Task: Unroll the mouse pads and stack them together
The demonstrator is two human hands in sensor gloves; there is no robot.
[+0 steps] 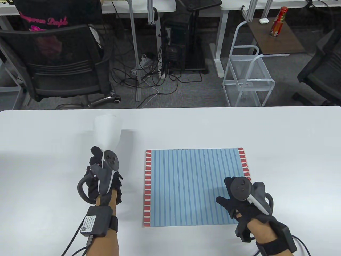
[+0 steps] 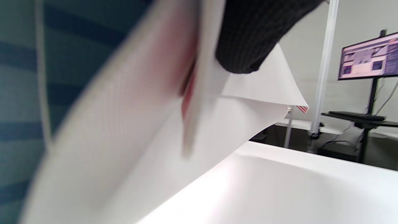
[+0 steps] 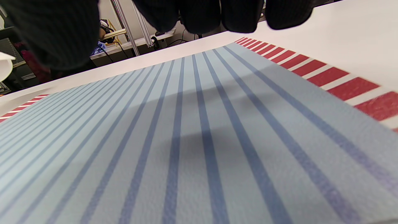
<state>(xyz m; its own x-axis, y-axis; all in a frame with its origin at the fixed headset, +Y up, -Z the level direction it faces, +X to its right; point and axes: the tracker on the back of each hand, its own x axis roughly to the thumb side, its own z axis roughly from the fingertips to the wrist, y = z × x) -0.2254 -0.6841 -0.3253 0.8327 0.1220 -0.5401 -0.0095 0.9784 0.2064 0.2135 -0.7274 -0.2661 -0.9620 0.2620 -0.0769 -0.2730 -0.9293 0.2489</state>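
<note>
A blue striped mouse pad [image 1: 195,186] with red-and-white side bands lies flat on the white table [image 1: 287,149]. My right hand [image 1: 239,197] rests on or just over its near right corner, fingers spread; the right wrist view shows the pad [image 3: 199,140] right below my fingertips [image 3: 239,15]. My left hand [image 1: 102,173] grips a rolled mouse pad [image 1: 108,130], white underside outward, and holds it raised left of the flat pad. In the left wrist view the roll [image 2: 149,130] fills the frame, with blue stripes and a red edge showing inside it.
The table's far edge [image 1: 170,108] runs across the middle of the table view. Beyond it stand a black office chair [image 1: 61,61], a white wire rack [image 1: 247,80] and a side table with a bottle [image 1: 278,21]. A monitor [image 2: 368,56] shows in the left wrist view.
</note>
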